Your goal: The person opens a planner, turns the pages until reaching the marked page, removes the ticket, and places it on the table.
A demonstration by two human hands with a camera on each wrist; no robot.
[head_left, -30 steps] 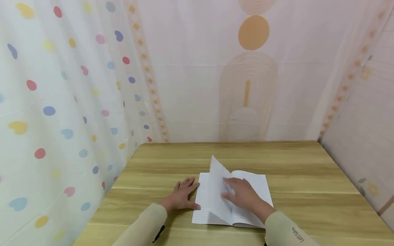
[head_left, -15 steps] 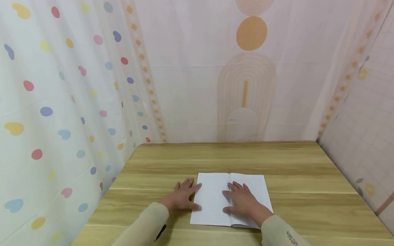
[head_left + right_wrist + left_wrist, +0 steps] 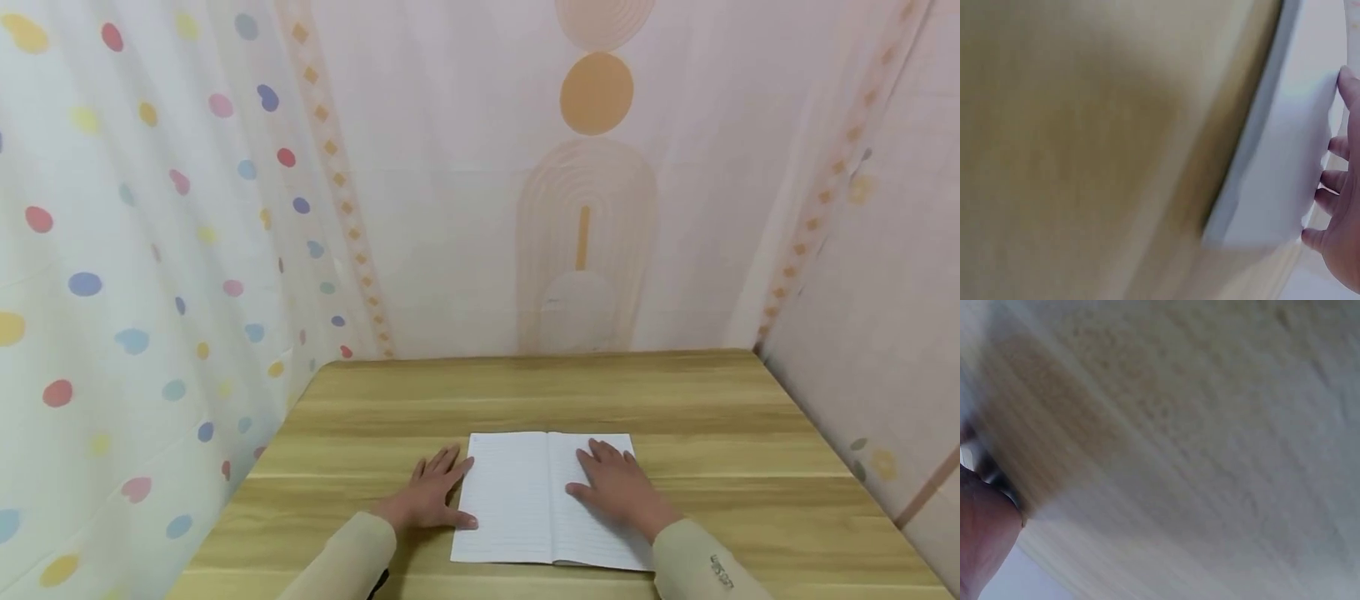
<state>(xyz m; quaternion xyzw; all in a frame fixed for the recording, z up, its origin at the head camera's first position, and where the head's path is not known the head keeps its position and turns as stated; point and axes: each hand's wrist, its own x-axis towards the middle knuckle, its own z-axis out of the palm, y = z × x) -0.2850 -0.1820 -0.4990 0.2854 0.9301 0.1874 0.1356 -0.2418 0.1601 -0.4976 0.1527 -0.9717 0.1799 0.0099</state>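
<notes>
An open notebook (image 3: pixel 510 500) with white lined pages lies flat on the wooden table, its fold running front to back. On its left edge rest the thumb and index fingertip of my left hand (image 3: pixel 431 493), the other fingers spread over the table. My right hand (image 3: pixel 618 492) lies on the right page with its fingers spread, touching the paper. The right wrist view shows that hand's fingertips on the page (image 3: pixel 1291 156) and the notebook's edge. Only a blurred part of my left hand (image 3: pixel 985 537) appears in the left wrist view.
The wood-grain table (image 3: pixel 360 408) reaches back to a pale curtain (image 3: pixel 450 208) with arch patterns. A dotted curtain (image 3: pixel 150 275) hangs at the left, and another pale cloth (image 3: pixel 870 317) borders the right side.
A raised page has come down flat on the left side. My right hand has then slid from the fold onto the right page. My left hand has stayed at the left edge.
</notes>
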